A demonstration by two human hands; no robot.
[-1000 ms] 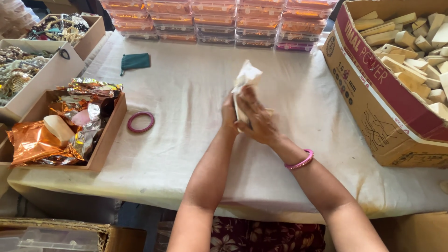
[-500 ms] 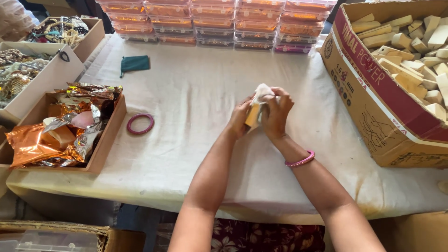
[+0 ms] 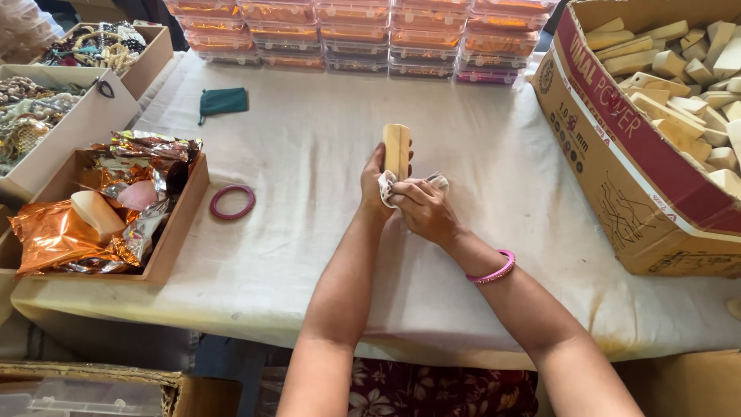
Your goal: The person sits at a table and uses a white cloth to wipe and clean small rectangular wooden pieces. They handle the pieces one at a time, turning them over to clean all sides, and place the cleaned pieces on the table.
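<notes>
At the far left, open cardboard boxes (image 3: 85, 123) of beaded jewellery are sitting along the table edge, and nearer the person a shallow tray (image 3: 181, 224) is holding crumpled orange and silver foil with a pale block and a pink piece among it. Just right of the tray, a pink bangle (image 3: 232, 202) is lying flat on the white table cloth (image 3: 309, 147), and a small green pouch (image 3: 224, 101) is resting farther back. At the middle, the left hand (image 3: 376, 185) is gripping a pale wooden block (image 3: 397, 150) upright, its fingers curling around the lower part while the top is standing clear above them. The right hand (image 3: 427, 210) is pressing in just beside it, fingers closing on a crumpled white cloth (image 3: 388, 188) bunched against the block's base. Stacked clear lidded containers (image 3: 363, 35) are lining the far edge. At the right, a large cardboard carton (image 3: 617, 170) is holding many similar wooden blocks.
</notes>
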